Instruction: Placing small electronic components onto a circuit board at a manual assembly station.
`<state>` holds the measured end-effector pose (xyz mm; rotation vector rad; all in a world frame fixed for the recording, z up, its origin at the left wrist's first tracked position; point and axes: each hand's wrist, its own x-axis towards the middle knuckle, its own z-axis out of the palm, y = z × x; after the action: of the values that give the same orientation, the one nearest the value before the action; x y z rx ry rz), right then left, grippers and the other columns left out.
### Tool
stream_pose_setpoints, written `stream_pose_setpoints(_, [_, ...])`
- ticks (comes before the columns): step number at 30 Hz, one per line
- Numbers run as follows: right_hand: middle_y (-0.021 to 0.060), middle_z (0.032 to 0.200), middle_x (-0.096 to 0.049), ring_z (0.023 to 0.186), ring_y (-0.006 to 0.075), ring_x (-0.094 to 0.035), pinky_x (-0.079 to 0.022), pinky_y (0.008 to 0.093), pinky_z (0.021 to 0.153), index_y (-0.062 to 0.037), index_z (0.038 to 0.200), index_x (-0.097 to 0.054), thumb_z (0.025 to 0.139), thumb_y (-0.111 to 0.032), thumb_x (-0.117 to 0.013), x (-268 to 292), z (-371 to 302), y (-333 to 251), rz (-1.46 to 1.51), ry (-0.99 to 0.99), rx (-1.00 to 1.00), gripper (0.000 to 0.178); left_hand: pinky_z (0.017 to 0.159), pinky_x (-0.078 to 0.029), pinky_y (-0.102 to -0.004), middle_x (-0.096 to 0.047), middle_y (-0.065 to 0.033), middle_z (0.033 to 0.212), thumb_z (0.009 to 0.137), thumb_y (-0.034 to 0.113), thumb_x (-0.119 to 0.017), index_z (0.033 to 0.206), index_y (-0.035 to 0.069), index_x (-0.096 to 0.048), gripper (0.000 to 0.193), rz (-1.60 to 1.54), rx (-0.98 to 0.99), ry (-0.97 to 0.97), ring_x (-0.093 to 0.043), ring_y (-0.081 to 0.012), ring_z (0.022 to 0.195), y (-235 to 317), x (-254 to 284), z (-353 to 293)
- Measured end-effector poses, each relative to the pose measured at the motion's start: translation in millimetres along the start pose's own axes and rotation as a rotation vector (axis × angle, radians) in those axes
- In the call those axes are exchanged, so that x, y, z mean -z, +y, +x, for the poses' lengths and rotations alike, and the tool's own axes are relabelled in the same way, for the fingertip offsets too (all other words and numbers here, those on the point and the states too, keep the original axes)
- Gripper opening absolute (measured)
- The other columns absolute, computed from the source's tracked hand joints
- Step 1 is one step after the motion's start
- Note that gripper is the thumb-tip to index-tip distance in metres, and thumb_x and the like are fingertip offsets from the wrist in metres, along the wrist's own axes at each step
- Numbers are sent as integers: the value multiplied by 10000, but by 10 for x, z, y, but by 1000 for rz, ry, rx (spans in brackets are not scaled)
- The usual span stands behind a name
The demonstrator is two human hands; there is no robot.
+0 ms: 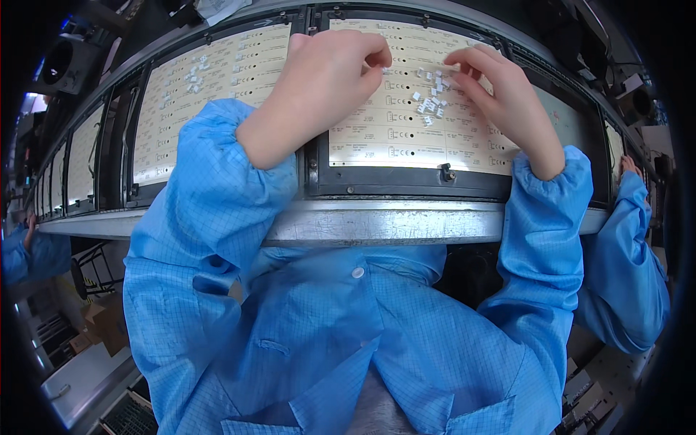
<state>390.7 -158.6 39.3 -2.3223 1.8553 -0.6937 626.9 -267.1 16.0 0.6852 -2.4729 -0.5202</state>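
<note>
My left hand is over the panel in front of me, thumb and index finger pinched. A small white block-shaped part shows at those fingertips. To its right, my right hand hovers with bent fingers, thumb and index finger apart. Its fingertips are beside a loose cluster of small white block-shaped parts. The cluster lies on a cream-coloured panel printed with rows of labels and black dots. Part of this panel is hidden under my hands.
Another printed panel to the left bears several similar white parts. Dark frames with a screw clamp border the panels. A metal rail runs along the near edge. At the right, another person's blue sleeve rests near the line.
</note>
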Motion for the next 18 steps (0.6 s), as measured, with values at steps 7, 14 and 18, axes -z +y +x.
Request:
stream_pose_setpoints(7, [118, 933, -610, 792, 238, -617, -494, 314, 710, -4, 1062, -637, 944, -108, -630, -176, 13, 101, 42, -20, 9, 158, 812, -421, -430, -692, -56, 809, 870, 126, -602, 963, 110, -710, 144, -29, -65, 19, -670, -272, 872, -10, -157, 35])
stream_pose_setpoints(14, [131, 905, -642, 809, 235, -642, -508, 319, 724, 5, 1045, -622, 943, -108, -634, 10, -29, 86, 47, 4, 12, 153, 815, -447, -434, -708, -74, 826, 847, 102, -603, 896, 91, -723, 130, 31, -152, -50, -666, -288, 876, 42, -87, 43])
stream_pose_setpoints(18, [119, 910, -666, 841, 215, -661, -519, 308, 735, -1, 1047, -623, 956, -117, -630, 51, -62, 121, 47, 22, -4, 149, 693, -547, -364, -689, -140, 810, 826, 39, -664, 924, 24, -709, 108, 22, -219, -37, -679, -286, 758, 69, -100, 64])
